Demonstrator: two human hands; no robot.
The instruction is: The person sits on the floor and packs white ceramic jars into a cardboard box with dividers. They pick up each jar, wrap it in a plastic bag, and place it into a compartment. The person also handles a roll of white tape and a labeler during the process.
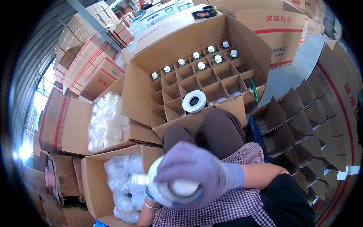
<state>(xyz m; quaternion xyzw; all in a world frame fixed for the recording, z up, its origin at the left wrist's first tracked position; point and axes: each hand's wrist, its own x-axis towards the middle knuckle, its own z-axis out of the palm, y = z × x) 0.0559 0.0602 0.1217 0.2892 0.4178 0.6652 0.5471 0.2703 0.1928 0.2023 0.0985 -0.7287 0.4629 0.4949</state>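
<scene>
Lying across the person's lap, the white glass bottle (166, 185) has its long axis almost level, capped neck pointing to the left. The gloved right hand (198, 172) is wrapped closed around it; the left hand (149, 198) is under it, grip hidden. Behind is a concrete warehouse floor (291, 75). The divided cardboard box (196, 79) holds capped bottles (211, 53) and a white tape roll (194, 101); side cartons (94, 178) hold wrapped white bottles.

Glossy white bottle (166, 187) — matt cardboard box (162, 56)
</scene>
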